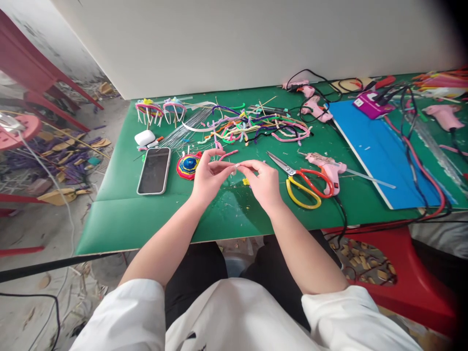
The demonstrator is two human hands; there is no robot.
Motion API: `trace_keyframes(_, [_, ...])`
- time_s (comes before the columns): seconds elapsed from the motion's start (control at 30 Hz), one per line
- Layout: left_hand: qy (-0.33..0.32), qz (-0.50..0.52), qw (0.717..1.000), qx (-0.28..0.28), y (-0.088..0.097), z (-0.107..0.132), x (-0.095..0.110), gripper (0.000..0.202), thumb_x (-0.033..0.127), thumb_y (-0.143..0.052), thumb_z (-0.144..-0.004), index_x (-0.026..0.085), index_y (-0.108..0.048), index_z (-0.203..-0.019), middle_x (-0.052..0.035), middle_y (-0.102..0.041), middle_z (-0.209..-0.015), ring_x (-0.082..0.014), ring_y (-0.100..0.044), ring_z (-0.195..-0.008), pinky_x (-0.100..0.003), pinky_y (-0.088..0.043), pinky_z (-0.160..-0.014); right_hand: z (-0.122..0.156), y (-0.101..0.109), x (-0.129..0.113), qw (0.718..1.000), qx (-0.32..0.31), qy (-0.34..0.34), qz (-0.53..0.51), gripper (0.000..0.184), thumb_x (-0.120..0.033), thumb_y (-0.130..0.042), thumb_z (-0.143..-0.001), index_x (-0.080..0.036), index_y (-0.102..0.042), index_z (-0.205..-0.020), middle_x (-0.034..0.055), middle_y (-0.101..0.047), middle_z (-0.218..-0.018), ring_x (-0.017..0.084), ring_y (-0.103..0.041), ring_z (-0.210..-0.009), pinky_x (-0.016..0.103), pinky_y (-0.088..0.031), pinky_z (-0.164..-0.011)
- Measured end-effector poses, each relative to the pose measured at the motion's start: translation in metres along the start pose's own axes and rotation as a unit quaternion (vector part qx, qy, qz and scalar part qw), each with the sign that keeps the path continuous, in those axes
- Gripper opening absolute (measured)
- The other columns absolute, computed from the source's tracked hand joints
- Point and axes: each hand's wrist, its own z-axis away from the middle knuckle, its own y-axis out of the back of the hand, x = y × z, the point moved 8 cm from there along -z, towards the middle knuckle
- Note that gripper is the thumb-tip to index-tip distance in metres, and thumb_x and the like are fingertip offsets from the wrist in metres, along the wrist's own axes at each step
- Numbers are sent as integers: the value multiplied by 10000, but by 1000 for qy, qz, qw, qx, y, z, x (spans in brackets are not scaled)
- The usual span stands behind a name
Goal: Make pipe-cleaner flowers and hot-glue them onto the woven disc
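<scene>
Past one white shirt (pixel 234 319), left hand (pixel 211 176) and right hand (pixel 263 183) pinch one pale bit (pixel 234 171).

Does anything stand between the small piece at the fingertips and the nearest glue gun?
Yes: past the right grip, the scissors lie between the small piece and the pink glue gun, partly overlapping it in this view.
</scene>
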Motion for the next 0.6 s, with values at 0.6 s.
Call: trace_keyframes(0.6, [56, 102, 993, -17, -2, -2, -18, 439, 213, -757, -661, 209, -470, -993, 10, -696, -761, -107, -664, -635, -232, -535, -648, 2, -5, -5, 989, -7, 50, 140, 198, -268, -516, -881, -193, -653, -760, 46, -657, -757, 183, -567, -729, 299, -409, -688])
